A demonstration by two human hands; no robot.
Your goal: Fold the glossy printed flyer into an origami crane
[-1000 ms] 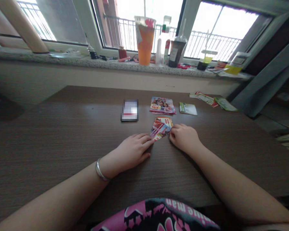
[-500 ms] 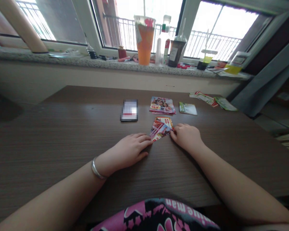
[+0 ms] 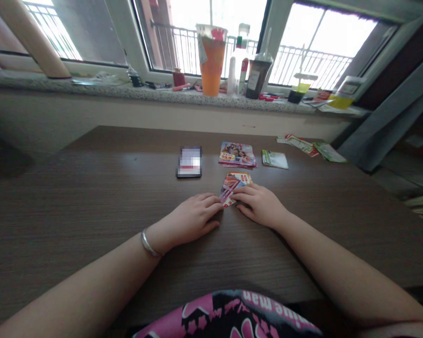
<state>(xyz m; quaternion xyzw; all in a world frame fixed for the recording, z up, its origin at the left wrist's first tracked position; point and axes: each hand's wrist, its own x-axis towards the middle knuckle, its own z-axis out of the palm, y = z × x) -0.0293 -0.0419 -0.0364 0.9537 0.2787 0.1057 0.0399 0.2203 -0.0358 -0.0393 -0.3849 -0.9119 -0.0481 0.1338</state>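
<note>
A small folded colourful leaflet (image 3: 232,185) lies on the brown wooden table (image 3: 91,197) in front of me. My left hand (image 3: 192,220), a silver bangle on its wrist, lies flat with its fingertips on the leaflet's near left corner. My right hand (image 3: 259,204) rests on the leaflet's right part, fingers stretched over it and pressing it down. Most of the leaflet's right side is hidden under those fingers.
Behind the leaflet lie a dark phone (image 3: 189,162), a stack of colourful leaflets (image 3: 237,155), a green-and-white card (image 3: 275,159) and more flyers (image 3: 303,144) at the far right. The window sill (image 3: 127,91) holds an orange cup (image 3: 211,58), a dark drink (image 3: 258,72) and bottles.
My right hand has slid left from the leaflet's right corner onto its top, and the paper looks folded narrower. My left hand has hardly moved.
</note>
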